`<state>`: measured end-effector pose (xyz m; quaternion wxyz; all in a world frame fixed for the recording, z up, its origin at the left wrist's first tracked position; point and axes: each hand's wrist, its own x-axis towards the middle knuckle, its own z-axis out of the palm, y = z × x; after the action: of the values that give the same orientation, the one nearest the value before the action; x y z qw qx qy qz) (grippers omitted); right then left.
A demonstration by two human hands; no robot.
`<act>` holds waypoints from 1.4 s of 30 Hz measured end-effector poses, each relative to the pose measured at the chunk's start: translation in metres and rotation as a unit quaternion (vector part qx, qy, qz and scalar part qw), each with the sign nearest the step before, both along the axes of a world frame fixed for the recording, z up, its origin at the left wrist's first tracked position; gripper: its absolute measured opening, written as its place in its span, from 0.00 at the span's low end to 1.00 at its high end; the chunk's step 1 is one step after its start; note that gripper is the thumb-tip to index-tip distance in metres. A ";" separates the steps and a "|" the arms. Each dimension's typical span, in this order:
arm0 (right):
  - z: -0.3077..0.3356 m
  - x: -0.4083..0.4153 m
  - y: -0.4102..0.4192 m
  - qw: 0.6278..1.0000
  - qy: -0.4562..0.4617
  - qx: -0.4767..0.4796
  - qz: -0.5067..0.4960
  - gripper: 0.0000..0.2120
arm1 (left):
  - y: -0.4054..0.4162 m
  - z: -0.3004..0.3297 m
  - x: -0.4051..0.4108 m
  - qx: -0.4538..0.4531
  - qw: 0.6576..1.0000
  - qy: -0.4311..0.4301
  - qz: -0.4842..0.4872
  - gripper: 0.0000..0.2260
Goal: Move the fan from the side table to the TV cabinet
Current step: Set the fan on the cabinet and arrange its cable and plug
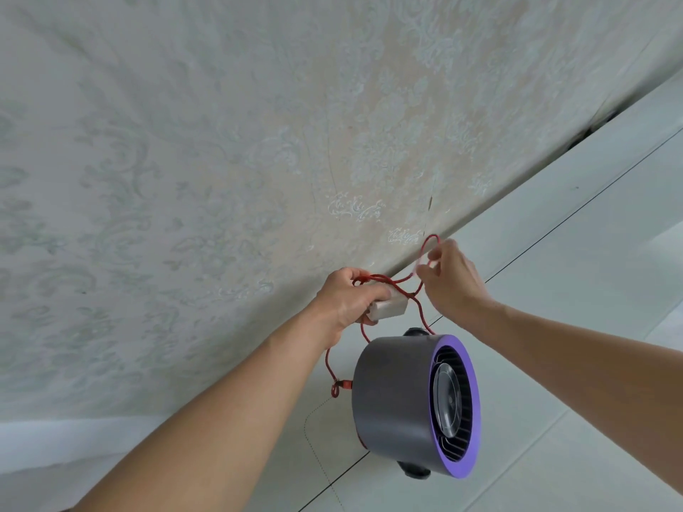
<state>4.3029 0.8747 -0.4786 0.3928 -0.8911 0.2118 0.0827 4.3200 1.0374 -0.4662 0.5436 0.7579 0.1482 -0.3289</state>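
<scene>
Left hand (342, 295) grips a white block (388, 305) wound with red cord (419, 308); right hand (449, 277) pinches a cord loop. A grey fan (391, 397) (purple-rimmed grille) hangs below, before patterned wallpaper (221, 160) and pale floor tiles (573, 271).

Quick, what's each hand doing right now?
Left hand: holding the white adapter block and red cord.
Right hand: pinching a loop of the red cord; the fan hangs below.

One fan (414, 404), one red cord (417, 308), one white block (388, 306), and two hands: left (343, 301), right (451, 279).
</scene>
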 end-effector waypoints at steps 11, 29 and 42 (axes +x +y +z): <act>0.017 0.000 0.011 0.917 -0.149 -0.084 0.361 0.12 | 0.005 0.020 0.005 -0.070 0.992 0.038 0.100 0.11; 0.089 0.028 -0.062 0.866 -0.268 0.326 -0.267 0.10 | 0.054 0.018 -0.020 0.112 0.984 -0.137 0.026 0.07; 0.134 0.008 -0.036 0.903 -0.279 0.268 -0.184 0.06 | 0.115 0.042 -0.066 0.217 0.953 -0.210 0.017 0.11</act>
<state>4.3114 0.8387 -0.3445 0.6684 -0.6835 0.2240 -0.1894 4.2544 1.1523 -0.4237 0.3905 0.9069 0.1110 -0.1130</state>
